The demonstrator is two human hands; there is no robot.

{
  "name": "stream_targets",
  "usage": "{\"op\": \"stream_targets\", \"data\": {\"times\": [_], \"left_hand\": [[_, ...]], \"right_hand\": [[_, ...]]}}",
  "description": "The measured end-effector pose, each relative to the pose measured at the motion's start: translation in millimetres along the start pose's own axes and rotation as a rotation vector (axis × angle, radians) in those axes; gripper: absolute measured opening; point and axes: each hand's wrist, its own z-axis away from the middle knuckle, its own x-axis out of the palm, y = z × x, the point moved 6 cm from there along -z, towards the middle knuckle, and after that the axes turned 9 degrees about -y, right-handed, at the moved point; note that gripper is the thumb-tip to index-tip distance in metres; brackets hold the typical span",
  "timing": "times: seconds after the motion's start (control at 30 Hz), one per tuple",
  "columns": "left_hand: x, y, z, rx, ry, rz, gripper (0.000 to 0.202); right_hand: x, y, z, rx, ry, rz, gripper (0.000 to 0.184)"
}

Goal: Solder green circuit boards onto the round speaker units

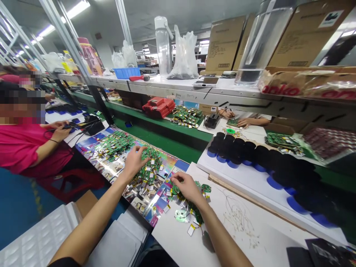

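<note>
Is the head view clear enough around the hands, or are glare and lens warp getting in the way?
Head view: the left hand, right hand and circuit boards look fairly sharp; wide-angle warp bends the shelf and stretches the edges; the overhead fluorescent light glares on the holographic sheet; a soft shadow marks the white board.

1. Person's own hands: 2, left hand [134,162] and right hand [189,188], lower centre.
2. Co-workers: 3, pink-shirted co-worker [27,148] at left, second co-worker [8,78] at upper left, third co-worker [257,116] across the bench at right.
3. Green circuit boards [150,165]: too many to count, lower centre.
4. Clear water bottles [163,46]: 2, top centre and upper right.
5. Cardboard cartons [222,43]: 3, upper right.
6. Plastic bags [183,53]: 4, along the top.
7. Blue plastic crates [126,73]: 1, top centre.
8. Red-handled screwdrivers [139,78]: 1, top centre.
</note>
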Motion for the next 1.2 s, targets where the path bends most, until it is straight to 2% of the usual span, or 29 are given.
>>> {"op": "stream_targets", "data": {"times": [0.1,0.2,0.3,0.37,0.43,0.47,0.53,0.6,0.7,0.8,0.9,1.03,1.1,1.2], "left_hand": [[-9.6,-5.7,10.0,-0.018,0.081,0.099,0.048],[-19.9,-10.2,15.9,-0.035,0.112,0.238,0.063],[-29.0,-5.5,25.0,-0.063,0.132,0.597,0.083],[-25.5,8.5,33.0,-0.079,0.067,0.837,0.077],[-15.3,31.1,41.1,-0.052,-0.031,0.895,0.063],[-9.3,41.9,44.9,-0.032,-0.044,0.904,0.061],[6.4,61.9,50.0,0.021,-0.068,0.939,0.056],[21.3,78.5,52.5,0.073,-0.05,0.844,0.051],[38.2,98.8,54.6,0.101,0.047,0.738,0.053],[62.6,122.3,53.1,0.095,-0.053,0.976,0.053],[88.5,142.7,48.8,0.0,-0.14,1.223,0.064],[119.9,168.7,37.9,-0.065,-0.26,1.326,0.078],[129.4,178.4,30.7,-0.074,-0.289,1.357,0.08],[130.1,185.8,20.3,-0.055,-0.229,1.357,0.079]], "right_hand": [[12.6,1.7,-11.0,-0.003,-0.013,-0.017,0.023],[21.3,3.5,-27.8,0.001,0.038,-0.032,0.029],[23.4,-1.7,-47.2,-0.024,0.151,-0.04,0.052],[22.2,-10.3,-57.5,-0.069,0.206,-0.057,0.059],[19.4,-19.5,-62.9,-0.109,0.222,-0.087,0.053],[16.9,-23.1,-63.1,-0.118,0.226,-0.104,0.051],[8.4,-26.9,-57.6,-0.121,0.256,-0.129,0.058],[-5.2,-26.5,-45.1,-0.116,0.334,-0.147,0.062],[-26.2,-20.5,-23.5,-0.095,0.416,-0.147,0.064],[-45.5,-11.5,-7.4,-0.057,0.472,-0.152,0.066],[-60.3,-3.1,0.3,-0.044,0.513,-0.198,0.069],[-64.4,17.0,-2.7,0.097,0.41,-0.406,0.072],[-68.9,24.8,-4.6,0.147,0.391,-0.498,0.071],[-86.2,27.6,-6.8,0.099,0.425,-0.563,0.069]]}}
